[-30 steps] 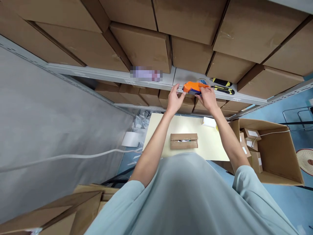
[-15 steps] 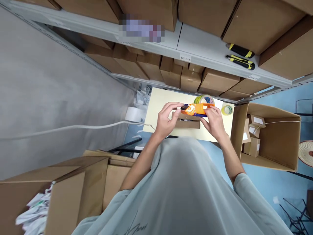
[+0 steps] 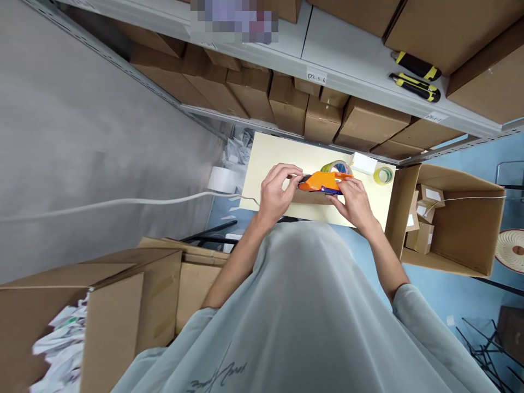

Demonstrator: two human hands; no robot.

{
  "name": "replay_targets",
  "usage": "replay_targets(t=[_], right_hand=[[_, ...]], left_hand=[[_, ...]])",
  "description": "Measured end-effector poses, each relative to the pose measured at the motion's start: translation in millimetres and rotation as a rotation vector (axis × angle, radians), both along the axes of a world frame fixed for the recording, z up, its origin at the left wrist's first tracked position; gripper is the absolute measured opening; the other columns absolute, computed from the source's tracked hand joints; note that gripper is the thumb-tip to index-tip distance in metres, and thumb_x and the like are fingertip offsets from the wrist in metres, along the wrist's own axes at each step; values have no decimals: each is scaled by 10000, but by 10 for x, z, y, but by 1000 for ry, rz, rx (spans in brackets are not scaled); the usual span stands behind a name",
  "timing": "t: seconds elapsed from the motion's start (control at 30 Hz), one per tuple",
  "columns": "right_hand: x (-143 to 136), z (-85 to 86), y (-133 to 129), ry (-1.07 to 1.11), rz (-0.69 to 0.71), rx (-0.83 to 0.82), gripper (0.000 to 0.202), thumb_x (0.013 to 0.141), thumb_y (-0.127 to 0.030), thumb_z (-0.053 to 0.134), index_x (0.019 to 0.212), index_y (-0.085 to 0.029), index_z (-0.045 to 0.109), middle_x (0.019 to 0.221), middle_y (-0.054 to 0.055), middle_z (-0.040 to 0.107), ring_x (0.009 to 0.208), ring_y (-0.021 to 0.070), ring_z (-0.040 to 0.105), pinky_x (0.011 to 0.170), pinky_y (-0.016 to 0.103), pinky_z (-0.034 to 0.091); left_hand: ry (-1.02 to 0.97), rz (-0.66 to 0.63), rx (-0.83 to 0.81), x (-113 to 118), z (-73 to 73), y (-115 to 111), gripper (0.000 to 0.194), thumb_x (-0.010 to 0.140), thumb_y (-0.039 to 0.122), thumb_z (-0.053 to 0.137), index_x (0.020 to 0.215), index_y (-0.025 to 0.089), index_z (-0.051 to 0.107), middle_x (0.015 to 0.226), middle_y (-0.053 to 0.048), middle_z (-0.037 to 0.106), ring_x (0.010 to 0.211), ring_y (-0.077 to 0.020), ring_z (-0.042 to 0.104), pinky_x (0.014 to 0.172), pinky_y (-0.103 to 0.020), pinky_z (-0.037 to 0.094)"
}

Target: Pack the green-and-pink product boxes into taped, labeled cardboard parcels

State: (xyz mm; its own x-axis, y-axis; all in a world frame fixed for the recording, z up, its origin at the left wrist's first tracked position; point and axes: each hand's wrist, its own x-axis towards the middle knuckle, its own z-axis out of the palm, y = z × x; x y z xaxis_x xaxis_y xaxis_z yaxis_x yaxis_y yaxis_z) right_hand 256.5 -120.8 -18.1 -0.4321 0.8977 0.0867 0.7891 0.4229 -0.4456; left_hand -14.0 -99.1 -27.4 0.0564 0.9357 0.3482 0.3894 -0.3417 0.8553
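An orange tape dispenser [image 3: 321, 180] with dark blue parts is held over the table between my two hands. My right hand [image 3: 355, 201] is closed around its right end. At the dark left end, the fingertips of my left hand [image 3: 278, 191] are pinched together; whether they grip the dispenser or a strip of tape cannot be made out. Just below the dispenser lies a small brown cardboard box [image 3: 313, 197], partly covered by it and my hands.
On the pale table [image 3: 266, 158] are a tape roll [image 3: 326, 167], a white box [image 3: 363, 163] and another tape roll [image 3: 383, 175]. A large open carton [image 3: 462, 229] holds small boxes at right. Utility knives [image 3: 415, 87] lie on the shelf above. A white cable [image 3: 123, 203] crosses from the left.
My view has shifted, so the shelf sits higher in it. The dispenser has turned slightly and sits lower over the small box, whose inside no longer shows. The white box is now more visible.
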Motion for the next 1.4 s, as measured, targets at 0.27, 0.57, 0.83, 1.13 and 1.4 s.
replay_targets(t=[0.27,0.57,0.83,1.13,1.4], right_hand=[[-7,-33,33,-61,61,-179,501,1154,-677,490,1093,-225,698,1006,149,801,985,354,746,985,503,567],[-118,299,331,-127,75,-664,346,1098,-529,662,1188,-209,761,861,43,775,729,225,673,732,313,455],[-22,303,432,-165,83,-838,436,1035,-611,648,1099,-196,765,863,41,750,727,206,626,692,309,427],[-51,213,781,-182,71,-1012,626,899,-806,716,1001,-189,744,794,32,717,698,188,606,656,309,436],[-342,7,1108,-250,95,-1097,597,857,-762,852,905,-174,758,746,40,730,678,185,641,653,303,478]], left_hand=[[-66,10,-272,-41,-261,-72,276,1094,475,680,1019,219,752,991,-55,749,769,-156,638,705,-294,528],[-185,28,-653,-165,-683,-175,340,952,549,742,979,211,758,723,3,660,626,-158,513,616,-293,437],[-345,101,-803,-367,-886,-180,386,812,567,830,910,200,758,876,-78,775,799,-212,668,731,-312,538],[-412,152,-953,-468,-1157,-105,204,846,360,839,876,167,782,824,-77,769,789,-190,677,782,-302,565],[-418,224,-1059,-571,-1370,-128,147,802,290,802,851,151,803,877,-81,793,656,-130,551,646,-277,465]])
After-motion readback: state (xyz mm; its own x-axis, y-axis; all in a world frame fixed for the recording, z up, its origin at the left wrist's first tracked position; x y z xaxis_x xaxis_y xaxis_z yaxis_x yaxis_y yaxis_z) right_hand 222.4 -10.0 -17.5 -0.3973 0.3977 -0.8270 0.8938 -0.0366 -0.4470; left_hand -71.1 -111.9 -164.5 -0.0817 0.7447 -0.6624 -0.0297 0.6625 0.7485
